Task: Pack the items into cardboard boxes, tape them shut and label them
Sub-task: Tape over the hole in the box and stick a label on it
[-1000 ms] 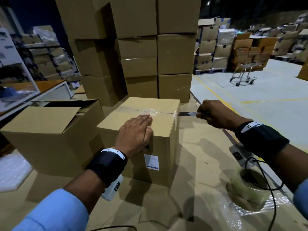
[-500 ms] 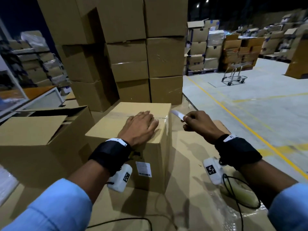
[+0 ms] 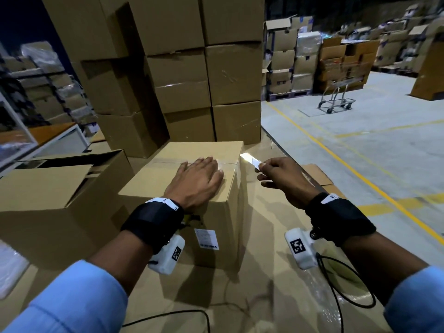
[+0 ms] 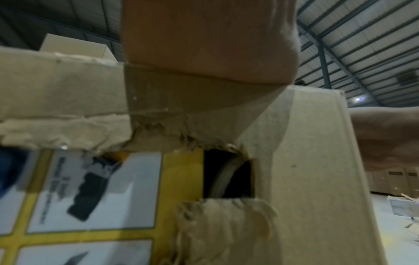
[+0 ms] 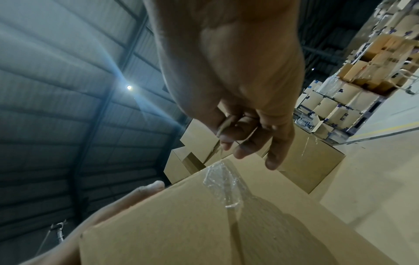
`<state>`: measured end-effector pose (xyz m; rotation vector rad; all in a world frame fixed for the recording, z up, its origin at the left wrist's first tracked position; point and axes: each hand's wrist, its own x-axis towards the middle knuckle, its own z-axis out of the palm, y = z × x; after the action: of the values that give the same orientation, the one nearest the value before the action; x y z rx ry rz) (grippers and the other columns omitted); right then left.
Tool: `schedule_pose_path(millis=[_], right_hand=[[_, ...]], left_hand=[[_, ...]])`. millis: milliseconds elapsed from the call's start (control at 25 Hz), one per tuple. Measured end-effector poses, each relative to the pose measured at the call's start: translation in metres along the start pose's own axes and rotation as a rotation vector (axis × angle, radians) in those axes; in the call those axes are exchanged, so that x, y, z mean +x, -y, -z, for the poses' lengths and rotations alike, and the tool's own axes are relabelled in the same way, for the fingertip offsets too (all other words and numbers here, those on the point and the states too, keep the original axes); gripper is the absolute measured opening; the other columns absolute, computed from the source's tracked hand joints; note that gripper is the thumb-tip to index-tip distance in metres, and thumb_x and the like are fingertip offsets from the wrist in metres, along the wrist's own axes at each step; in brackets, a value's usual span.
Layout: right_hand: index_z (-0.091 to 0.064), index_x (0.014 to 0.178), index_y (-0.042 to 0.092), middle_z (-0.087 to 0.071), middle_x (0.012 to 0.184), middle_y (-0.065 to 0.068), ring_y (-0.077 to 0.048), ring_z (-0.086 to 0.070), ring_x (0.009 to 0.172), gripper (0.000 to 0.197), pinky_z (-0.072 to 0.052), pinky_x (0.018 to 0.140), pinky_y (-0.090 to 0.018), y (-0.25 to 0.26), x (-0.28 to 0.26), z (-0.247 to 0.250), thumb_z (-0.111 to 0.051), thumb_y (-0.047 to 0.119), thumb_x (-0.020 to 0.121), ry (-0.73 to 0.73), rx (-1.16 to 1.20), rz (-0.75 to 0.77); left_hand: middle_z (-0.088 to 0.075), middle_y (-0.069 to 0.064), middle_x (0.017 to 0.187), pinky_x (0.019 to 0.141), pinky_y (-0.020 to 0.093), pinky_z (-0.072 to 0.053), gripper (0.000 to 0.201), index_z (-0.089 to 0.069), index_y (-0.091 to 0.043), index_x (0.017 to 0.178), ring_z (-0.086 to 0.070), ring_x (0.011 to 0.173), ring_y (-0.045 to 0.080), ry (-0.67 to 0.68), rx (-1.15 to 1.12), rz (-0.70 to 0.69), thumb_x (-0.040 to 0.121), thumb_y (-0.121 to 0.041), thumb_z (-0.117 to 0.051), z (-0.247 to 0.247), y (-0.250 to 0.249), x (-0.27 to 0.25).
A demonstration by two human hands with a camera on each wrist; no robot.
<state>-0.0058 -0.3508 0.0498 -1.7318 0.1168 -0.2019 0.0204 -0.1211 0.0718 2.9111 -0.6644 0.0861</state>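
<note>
Cardboard-covered desk (image 3: 264, 272); stacked boxes (image 3: 206, 75) far, concrete floor (image 3: 360, 140) right. Left grip (image 3: 197, 181) flat, released, on box (image 3: 216, 224); right grip (image 3: 281, 175) pinches blade (image 3: 249, 161).

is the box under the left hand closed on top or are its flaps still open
Closed. The taped box has its top flaps down flat, clear tape runs along the seam and over the edge, and the left hand presses flat on top.
</note>
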Motion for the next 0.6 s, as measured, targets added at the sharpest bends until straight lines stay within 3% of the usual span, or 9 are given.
schedule_pose_path(millis=[200,440,600], right_hand=[[-0.068,0.102,-0.005,-0.067,0.093,-0.009,-0.016,-0.062,0.071,0.021,-0.059,0.081,-0.040,0.0001,-0.0014,-0.0029,-0.055,0.011,0.100,0.029,0.073,-0.040],[-0.067,0.088,-0.005,-0.056,0.065,-0.008,-0.020,-0.057,0.062,0.019,-0.060,0.082,-0.046,0.0026,0.0001,-0.0025,-0.055,0.007,0.098,0.005,0.106,-0.069],[-0.066,0.091,-0.009,-0.053,0.062,-0.008,-0.021,-0.056,0.061,0.019,-0.061,0.083,-0.046,0.0038,0.0006,-0.0025,-0.055,0.005,0.096,-0.019,0.115,-0.082]], left_hand=[[-0.018,-0.003,0.167,0.125,0.043,-0.005,0.081,-0.025,-0.021,0.158,-0.014,0.153,0.013,0.000,0.000,0.000,0.090,-0.060,-0.008,0.0007,-0.0006,-0.0008],[-0.020,-0.003,0.167,0.125,0.044,-0.006,0.080,-0.026,-0.021,0.158,-0.015,0.153,0.013,-0.008,0.012,-0.002,0.090,-0.060,-0.009,-0.0005,-0.0001,-0.0001],[-0.020,-0.002,0.166,0.125,0.044,-0.007,0.079,-0.027,-0.021,0.158,-0.016,0.153,0.014,-0.012,0.010,-0.005,0.090,-0.058,-0.010,0.0007,-0.0009,-0.0007]])
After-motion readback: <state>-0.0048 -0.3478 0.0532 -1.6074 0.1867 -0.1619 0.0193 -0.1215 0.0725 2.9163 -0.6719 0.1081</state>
